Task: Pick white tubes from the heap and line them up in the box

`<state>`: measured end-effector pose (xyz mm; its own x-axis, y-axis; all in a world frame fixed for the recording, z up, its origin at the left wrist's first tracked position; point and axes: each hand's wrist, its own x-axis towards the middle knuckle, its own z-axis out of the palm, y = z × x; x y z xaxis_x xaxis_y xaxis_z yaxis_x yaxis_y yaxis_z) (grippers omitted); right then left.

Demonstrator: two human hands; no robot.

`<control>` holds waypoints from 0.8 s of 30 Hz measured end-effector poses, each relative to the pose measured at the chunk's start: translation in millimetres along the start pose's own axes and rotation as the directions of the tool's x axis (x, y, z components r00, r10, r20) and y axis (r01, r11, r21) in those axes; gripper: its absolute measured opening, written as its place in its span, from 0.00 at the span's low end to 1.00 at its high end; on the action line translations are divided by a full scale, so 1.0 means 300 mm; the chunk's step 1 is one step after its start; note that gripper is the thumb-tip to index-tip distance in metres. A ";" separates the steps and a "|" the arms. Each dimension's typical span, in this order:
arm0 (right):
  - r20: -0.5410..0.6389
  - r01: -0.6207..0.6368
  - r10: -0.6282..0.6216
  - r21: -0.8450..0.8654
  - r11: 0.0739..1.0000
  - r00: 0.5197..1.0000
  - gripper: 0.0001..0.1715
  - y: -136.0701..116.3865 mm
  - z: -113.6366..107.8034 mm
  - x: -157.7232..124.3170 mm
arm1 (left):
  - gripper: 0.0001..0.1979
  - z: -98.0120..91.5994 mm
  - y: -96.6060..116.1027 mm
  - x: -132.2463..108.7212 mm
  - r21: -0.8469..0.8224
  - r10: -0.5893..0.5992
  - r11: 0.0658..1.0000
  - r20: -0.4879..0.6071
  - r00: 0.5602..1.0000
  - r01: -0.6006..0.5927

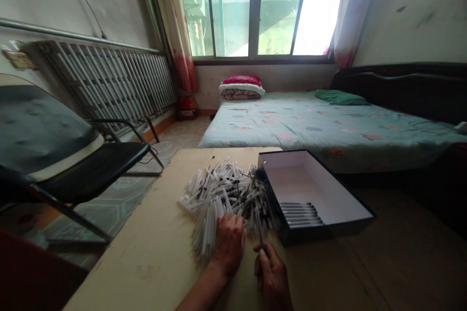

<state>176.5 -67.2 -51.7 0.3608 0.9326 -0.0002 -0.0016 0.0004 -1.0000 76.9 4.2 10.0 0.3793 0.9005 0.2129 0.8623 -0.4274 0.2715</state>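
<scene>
At the left, off the worktop [153, 257], a black folding chair [91, 170] stands on the floor. A loose pile of white pens [222, 189] with dark tips lies around the middle of the worktop, one bunch trailing toward the near edge.

The left hand [228, 240] lies palm-down on the near end of that pile, fingers bent over the pens. Whether it actually grips any of them cannot be told. Just to its right and nearer the near edge, not touching it, the right hand [272, 277] is pinched shut on a single pen [260, 228]. The pen stands tilted up from the fingertips and points toward the far edge, in the gap between the pile and the box.

The black box [350, 223] with a white inside sits open toward the worktop's right side, touching the pile's right fringe. A short row of pens [301, 214] lies side by side in its near left corner. Beyond the far edge is a bed [310, 121].
</scene>
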 end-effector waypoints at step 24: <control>0.166 0.441 -0.409 -0.375 0.815 0.897 0.20 -0.032 0.016 -0.050 | 0.17 -0.053 -0.173 -0.109 -0.941 -0.516 -0.155 0.338 0.787 0.302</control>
<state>166.5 -79.4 -42.2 0.1691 0.8966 0.4092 0.5078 0.2766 -0.8159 14.3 -4.5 3.9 -0.0334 0.9565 -0.2897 -0.3346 0.2624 0.9051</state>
